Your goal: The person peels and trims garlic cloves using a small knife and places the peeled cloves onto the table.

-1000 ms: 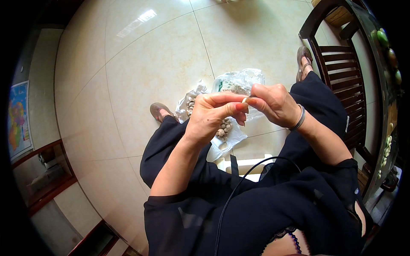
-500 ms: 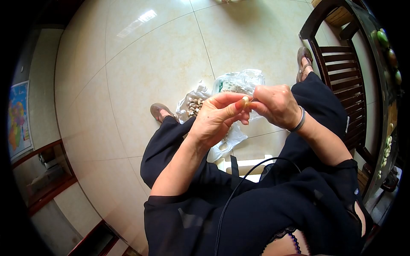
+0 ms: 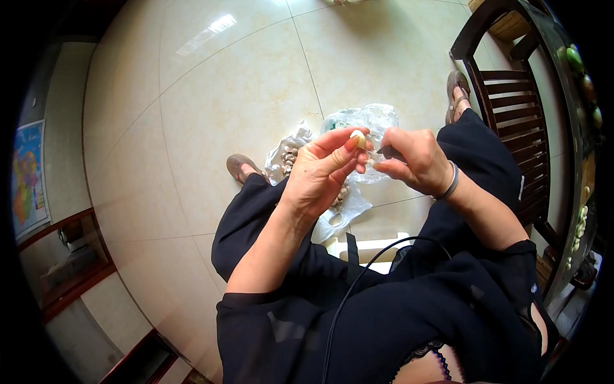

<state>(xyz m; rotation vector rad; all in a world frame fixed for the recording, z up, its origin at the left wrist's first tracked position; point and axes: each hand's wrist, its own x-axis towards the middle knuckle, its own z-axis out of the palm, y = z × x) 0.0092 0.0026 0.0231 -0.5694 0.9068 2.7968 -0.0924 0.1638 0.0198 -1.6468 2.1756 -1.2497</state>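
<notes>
My left hand (image 3: 322, 171) pinches a pale garlic clove (image 3: 359, 137) between thumb and fingers, in front of my lap. Close on its right, my right hand (image 3: 419, 161) is closed around a small knife (image 3: 391, 153) whose dark blade shows between thumb and forefinger. A thin bit of skin (image 3: 371, 160) shows by the right thumb tip, between the two hands. Below them on the floor, a plastic bag (image 3: 300, 136) holds several garlic bulbs (image 3: 289, 157). Another clear-white bag (image 3: 377, 115) lies behind the hands, its contents mostly hidden.
A white plastic bag handle (image 3: 345, 217) and a white stool edge (image 3: 380, 259) show between my legs. A dark slatted wooden chair (image 3: 508, 96) stands at the right, beside a table edge (image 3: 569, 160) carrying small pale pieces (image 3: 581, 227). A black cable (image 3: 348, 291) runs over my clothing.
My hands have moved slightly apart. The right hand has drawn back to the right, so the knife blade now shows, and more of the clove is visible in my left fingers.
</notes>
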